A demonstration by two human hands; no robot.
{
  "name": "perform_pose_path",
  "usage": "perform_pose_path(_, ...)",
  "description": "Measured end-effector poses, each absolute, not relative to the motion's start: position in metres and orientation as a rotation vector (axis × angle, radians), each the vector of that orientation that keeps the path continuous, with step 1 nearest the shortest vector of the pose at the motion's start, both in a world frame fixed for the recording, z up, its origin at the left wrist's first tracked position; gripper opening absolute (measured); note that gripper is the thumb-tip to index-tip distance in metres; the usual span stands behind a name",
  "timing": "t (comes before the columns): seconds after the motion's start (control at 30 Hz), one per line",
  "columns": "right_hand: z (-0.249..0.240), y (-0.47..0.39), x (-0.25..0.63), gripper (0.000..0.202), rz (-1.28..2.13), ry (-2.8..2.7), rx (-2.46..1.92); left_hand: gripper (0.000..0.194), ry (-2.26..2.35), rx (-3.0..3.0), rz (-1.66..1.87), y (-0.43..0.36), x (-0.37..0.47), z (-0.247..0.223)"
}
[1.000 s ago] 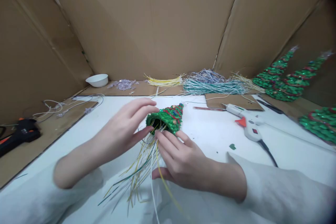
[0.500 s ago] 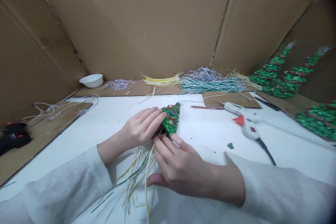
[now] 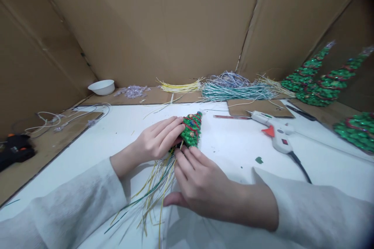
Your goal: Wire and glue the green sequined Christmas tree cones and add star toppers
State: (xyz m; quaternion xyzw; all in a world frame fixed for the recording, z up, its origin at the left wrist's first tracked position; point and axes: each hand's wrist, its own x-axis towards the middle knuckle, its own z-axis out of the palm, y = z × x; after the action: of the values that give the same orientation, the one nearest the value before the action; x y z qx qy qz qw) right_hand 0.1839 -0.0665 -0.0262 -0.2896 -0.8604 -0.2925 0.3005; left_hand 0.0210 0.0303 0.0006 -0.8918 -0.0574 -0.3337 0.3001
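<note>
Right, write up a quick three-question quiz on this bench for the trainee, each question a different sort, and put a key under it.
1. Multiple choice: What are the left hand and right hand both touching? a) the black glue gun; b) the small green tree; c) the leaf-shaped scrap.
2. True or false: The white glue gun lies to the right of the small green tree.
3. Fill in, left or right: The white bowl stands to the ____ of the shiny bits.

Key: 1 b; 2 true; 3 left.
</note>
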Motion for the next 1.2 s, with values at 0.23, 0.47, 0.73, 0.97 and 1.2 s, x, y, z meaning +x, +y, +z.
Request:
perform_pose_path(0.23, -0.026, -0.065, 0.182, 0.074, -0.741, -2.277, -0.784, 0.051, -0.193, -2.385, -0.907, 0.029, 0.02, -0.002)
perform_pose_path(0.47, -0.023, -0.065, 0.182, 0.07, -0.798, -2.293, -0.842, 0.045, -0.237, -2.35, -0.988, 0.028, 0.023, -0.002)
perform_pose_path(0.73, -0.016, -0.061, 0.187, 0.054, -0.79, -2.361, -0.999, 0.028, -0.515, -2.382, -1.089, 0.031, 0.02, -0.011)
perform_pose_path(0.97, -0.013, -0.057, 0.195, 0.03, -0.975, -2.381, -0.965, 0.015, -0.774, -2.343, -1.058, 0.018, 0.026, -0.01)
perform_pose_path(1.2, -0.011, -0.052, 0.197, 0.033, -0.967, -2.337, -1.006, 0.016, -1.266, -2.538, -1.167, 0.0, 0.031, -0.006)
